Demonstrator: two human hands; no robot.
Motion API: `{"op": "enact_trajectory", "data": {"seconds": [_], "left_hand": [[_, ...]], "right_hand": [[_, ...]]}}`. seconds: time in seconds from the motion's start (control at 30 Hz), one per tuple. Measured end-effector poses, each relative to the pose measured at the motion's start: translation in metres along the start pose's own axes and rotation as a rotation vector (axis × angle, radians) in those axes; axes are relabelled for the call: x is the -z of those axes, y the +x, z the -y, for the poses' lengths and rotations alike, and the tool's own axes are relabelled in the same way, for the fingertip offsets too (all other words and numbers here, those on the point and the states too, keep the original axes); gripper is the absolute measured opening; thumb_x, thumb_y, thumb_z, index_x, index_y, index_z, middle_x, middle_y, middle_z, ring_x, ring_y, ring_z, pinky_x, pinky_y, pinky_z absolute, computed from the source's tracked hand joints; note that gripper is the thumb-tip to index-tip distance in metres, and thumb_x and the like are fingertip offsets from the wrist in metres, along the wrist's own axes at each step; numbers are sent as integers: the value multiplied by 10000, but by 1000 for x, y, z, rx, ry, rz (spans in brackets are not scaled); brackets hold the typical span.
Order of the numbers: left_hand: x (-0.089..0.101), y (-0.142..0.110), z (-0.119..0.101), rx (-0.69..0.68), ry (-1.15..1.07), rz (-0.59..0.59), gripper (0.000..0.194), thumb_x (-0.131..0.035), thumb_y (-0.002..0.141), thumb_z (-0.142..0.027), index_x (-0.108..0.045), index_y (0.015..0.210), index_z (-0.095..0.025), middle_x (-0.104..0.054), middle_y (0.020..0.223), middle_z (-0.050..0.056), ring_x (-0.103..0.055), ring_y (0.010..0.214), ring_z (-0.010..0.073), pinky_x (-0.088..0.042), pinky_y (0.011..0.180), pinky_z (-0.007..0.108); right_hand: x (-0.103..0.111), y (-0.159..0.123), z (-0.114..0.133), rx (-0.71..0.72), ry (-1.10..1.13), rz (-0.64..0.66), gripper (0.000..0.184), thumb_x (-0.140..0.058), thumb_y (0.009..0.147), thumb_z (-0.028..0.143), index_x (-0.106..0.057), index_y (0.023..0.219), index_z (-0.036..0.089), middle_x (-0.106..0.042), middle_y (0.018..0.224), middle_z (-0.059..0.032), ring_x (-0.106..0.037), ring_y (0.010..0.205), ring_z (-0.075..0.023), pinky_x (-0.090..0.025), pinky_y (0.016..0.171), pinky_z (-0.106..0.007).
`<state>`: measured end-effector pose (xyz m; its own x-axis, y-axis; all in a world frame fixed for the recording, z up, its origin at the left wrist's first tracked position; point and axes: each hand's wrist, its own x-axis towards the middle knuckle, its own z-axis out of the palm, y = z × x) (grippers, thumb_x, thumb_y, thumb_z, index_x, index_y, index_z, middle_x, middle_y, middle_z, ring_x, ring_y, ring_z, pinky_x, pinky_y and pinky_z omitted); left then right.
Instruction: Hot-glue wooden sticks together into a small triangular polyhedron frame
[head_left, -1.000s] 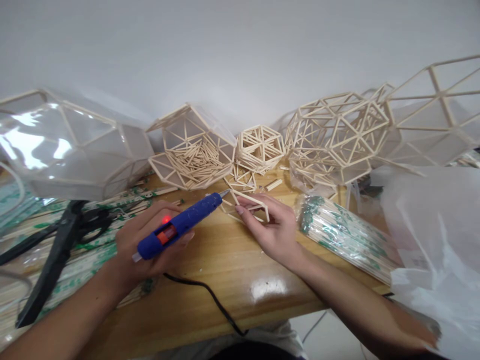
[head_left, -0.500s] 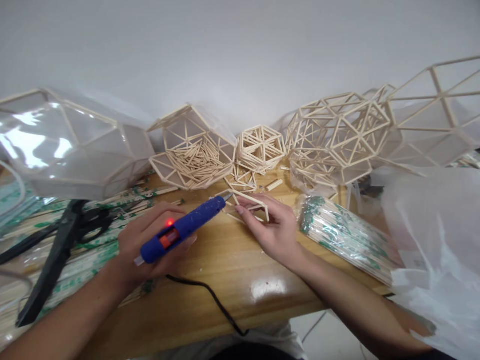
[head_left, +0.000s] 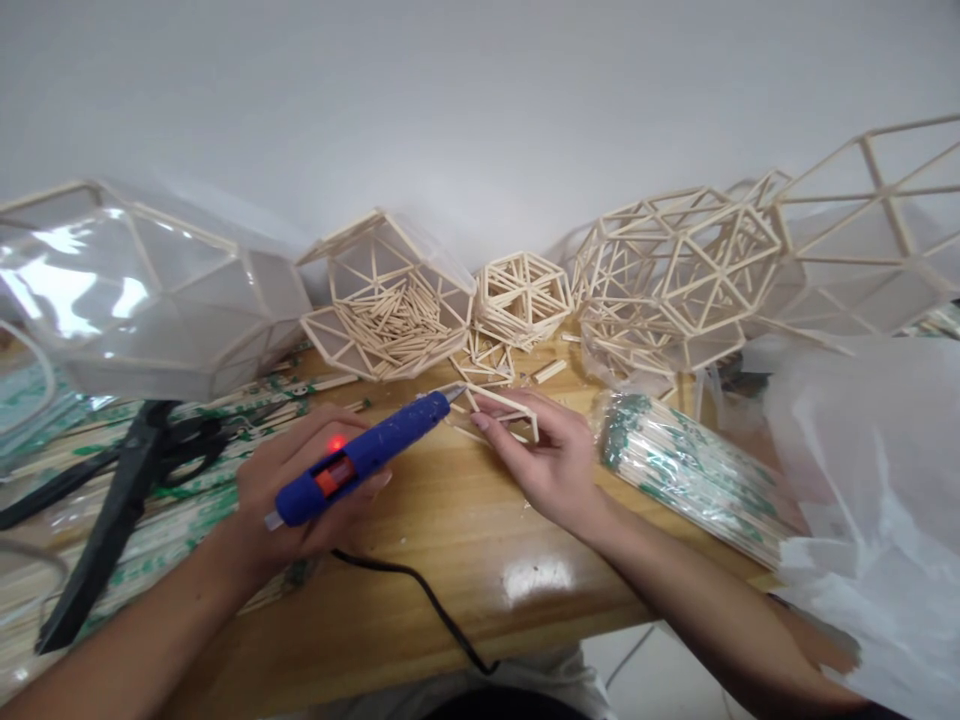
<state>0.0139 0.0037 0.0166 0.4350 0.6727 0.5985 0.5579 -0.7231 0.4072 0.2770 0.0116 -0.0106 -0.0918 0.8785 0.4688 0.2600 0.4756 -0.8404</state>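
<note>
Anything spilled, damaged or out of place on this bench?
Nothing looks clearly damaged. It's slightly untidy: short sticks lie loose on the table beyond the right hand, and a black tool lies askew across the wrapped sticks.

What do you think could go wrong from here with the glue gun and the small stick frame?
The glue gun in the left hand has its nozzle close to the right hand; if hot, it might burn skin. The thin stick frame could bend or shift if the nozzle presses it. The black cord, running toward the table edge, might snag.
</note>
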Motion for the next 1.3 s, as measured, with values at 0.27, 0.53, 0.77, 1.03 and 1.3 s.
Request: {"op": "enact_trajectory", "data": {"seconds": [0.27, 0.53, 0.77, 1.03, 1.3], "left_hand": [[0, -3, 1, 31, -14, 8, 60, -648, 927, -179, -627, 959, -225, -708, 911, 2, -685, 729, 134, -553, 633, 230], [1, 0, 0, 26, -16, -17, 65, -635, 916, -173, -620, 923, -236, -694, 873, -6, -670, 691, 136, -543, 601, 237], [-1, -8, 5, 40, 18, -38, 84, -658, 908, -191, -657, 977, -238, -729, 946, 18, -709, 758, 162, -582, 653, 258], [1, -10, 7, 25, 7, -20, 148, -653, 897, -206, -675, 1039, -242, -748, 979, 36, -731, 771, 182, -601, 651, 277], [1, -6, 6, 34, -34, -20, 136, -629, 881, -187, -657, 1006, -236, -750, 937, 41, -737, 777, 195, -610, 657, 293]], "right_hand": [[0, 1, 0, -2, 25, -1, 173, -768, 972, 155, -838, 1105, 240, -866, 1045, -52, -818, 935, -208, -656, 837, -339], [1, 1, 1, -1, 12, 3, 160, -769, 973, 160, -838, 1089, 246, -865, 1041, -57, -818, 930, -214, -662, 829, -353], [1, 0, 1, -7, 22, -14, 160, -774, 966, 158, -840, 1081, 247, -863, 1035, -54, -811, 920, -210, -660, 843, -360], [2, 3, 4, -130, 71, -5, 119, -803, 926, 187, -857, 1025, 225, -868, 957, -42, -787, 788, -179, -643, 726, -295], [3, 5, 4, -291, 235, 33, 107, -852, 874, 248, -871, 978, 230, -866, 895, -37, -786, 727, -179, -637, 651, -277]]}}
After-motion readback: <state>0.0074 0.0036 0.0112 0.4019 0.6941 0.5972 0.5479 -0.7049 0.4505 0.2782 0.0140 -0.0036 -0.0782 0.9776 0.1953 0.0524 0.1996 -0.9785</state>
